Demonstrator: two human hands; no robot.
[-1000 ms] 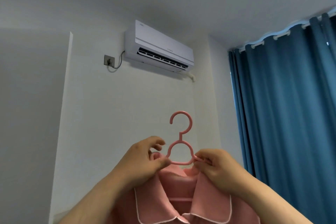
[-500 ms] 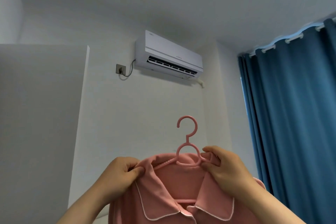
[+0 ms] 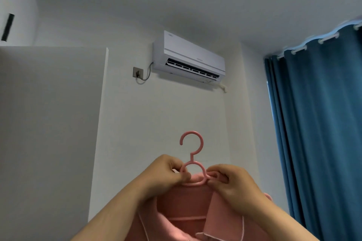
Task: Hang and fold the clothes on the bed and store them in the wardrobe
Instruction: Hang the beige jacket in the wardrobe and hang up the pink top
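Apparently both hands (image 3: 168,175) (image 3: 234,185) pinch pink hanger (image 3: 201,144).

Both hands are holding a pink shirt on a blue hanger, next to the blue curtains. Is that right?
Almost. The head view shows a pink plastic hanger, not a blue one. The rest holds: the left hand and right hand hold the pink collared shirt with white piping on it, and the blue fabric curtains hang at the right.
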